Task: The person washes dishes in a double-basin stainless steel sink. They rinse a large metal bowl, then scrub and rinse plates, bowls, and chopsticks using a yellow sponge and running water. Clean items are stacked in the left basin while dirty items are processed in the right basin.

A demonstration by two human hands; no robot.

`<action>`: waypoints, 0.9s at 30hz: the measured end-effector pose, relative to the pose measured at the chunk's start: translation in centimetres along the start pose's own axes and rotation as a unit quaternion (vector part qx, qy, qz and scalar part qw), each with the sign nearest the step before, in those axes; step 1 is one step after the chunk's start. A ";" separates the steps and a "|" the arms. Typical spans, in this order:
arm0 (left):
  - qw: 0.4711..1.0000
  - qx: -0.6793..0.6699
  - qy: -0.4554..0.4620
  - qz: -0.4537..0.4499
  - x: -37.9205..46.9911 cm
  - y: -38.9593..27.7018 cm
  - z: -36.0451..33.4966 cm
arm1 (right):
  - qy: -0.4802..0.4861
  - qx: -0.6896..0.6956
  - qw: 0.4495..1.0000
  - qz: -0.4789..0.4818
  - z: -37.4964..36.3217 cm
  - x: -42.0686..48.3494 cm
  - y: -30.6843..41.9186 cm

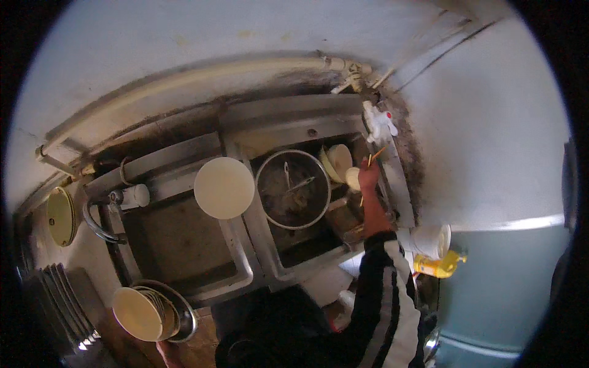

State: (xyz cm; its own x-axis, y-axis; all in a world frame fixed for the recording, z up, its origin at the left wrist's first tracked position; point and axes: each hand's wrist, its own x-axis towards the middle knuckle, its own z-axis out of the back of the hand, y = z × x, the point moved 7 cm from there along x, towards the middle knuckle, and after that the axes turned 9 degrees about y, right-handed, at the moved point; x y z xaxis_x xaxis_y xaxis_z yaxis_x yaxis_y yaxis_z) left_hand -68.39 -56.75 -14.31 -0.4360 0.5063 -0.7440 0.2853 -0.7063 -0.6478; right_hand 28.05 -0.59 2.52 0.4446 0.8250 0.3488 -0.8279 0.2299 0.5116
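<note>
My right hand point(368, 178) is closed around a few chopsticks point(378, 153) above the right side of a stainless steel sink point(294, 271). Just left of that hand are a small pale cup or bowl point(352, 178) and two cream bowls point(339, 162) tipped on their sides. A round metal-rimmed pot point(276, 202) in the same sink holds murky water and some metal utensils point(301, 184). At the lower left, my left hand point(168, 354) is at the underside of a metal basin point(187, 317) carrying a stack of cream bowls point(138, 315); its fingers are mostly hidden.
A pale round plate or lid point(224, 187) rests over the divider beside the left sink basin point(179, 244). A curved faucet point(94, 225) and a white tap point(379, 122) flank the sinks. A yellow bottle point(435, 266) and white bucket point(430, 240) stand right; stacked plates point(60, 216) sit far left.
</note>
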 end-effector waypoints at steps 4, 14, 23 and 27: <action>0.977 -0.213 0.023 -0.002 -2.1 0.0 -0.6 | 0.032 0.032 0.998 -0.051 -7.6 3.3 -6.2; 0.989 -0.140 0.015 -0.035 -6.9 -4.7 -6.8 | 0.365 -0.163 0.914 0.072 -16.5 5.0 -12.7; 0.975 -0.180 -0.109 0.072 -6.9 -2.1 -4.9 | 0.425 -0.055 0.898 0.102 -6.5 -0.1 6.8; 0.959 -0.280 0.021 -0.025 -5.8 -3.4 -7.4 | 0.581 0.217 0.772 0.137 -6.8 -19.0 25.4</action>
State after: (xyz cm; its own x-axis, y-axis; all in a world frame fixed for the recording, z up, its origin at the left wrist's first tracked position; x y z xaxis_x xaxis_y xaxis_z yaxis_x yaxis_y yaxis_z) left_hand -60.58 -53.62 -9.02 -0.4292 0.5608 -0.7080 0.6841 -0.3100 -0.6603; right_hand -3.71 -6.89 3.51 -0.5435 0.7757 -0.3207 -0.5320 -0.0228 0.8465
